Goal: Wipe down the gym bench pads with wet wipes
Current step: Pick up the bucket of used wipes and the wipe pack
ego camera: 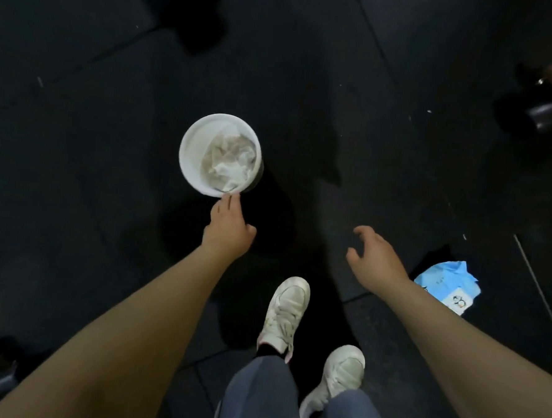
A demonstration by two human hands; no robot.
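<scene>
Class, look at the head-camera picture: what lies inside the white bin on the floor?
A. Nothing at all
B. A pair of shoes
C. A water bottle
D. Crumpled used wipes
D: crumpled, soiled wipes fill the white bin, whose near rim the left hand reaches.

head cam | 1 view | steeply downward | floor (79,132) fills frame

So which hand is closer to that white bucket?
Left. The left hand has its fingertips at the white bucket's near rim; the right hand hangs apart, off to its right.
</scene>
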